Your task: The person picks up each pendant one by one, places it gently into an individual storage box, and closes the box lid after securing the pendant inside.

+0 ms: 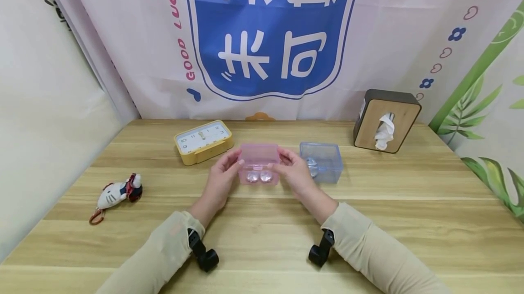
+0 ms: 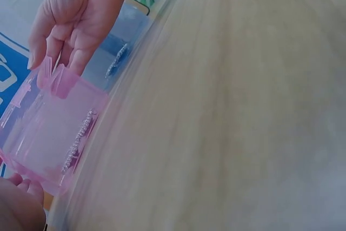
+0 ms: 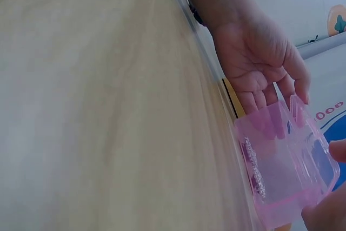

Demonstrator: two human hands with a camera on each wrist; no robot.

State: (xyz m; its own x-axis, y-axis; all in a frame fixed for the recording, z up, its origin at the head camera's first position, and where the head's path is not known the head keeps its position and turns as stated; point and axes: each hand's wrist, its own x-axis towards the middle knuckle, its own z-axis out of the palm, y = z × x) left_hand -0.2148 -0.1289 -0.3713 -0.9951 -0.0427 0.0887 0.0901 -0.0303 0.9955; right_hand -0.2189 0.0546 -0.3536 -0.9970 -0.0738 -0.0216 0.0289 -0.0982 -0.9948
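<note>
A clear pink plastic box (image 1: 259,153) with a hinged lid is held at the middle of the table. Two round silvery pieces (image 1: 266,176) lie inside it. The left hand (image 1: 221,178) grips its left side, thumb near the front edge. On the opposite side the right hand (image 1: 298,173) grips it, its thumb also at the front. A notch-like gap shows at the side of the pink box (image 3: 275,160) in the right wrist view; how far the lid is raised I cannot tell. Just right of the right hand, a clear blue box (image 1: 329,162) holds a silvery piece (image 1: 312,166).
A yellow clock (image 1: 204,141) lies behind the left hand. Farther left is a white plush toy (image 1: 116,194) with a red carabiner (image 1: 96,216). A tissue box (image 1: 386,121) stands at the back right. Printed cloth (image 1: 155,57) hangs behind the wooden table (image 1: 262,239).
</note>
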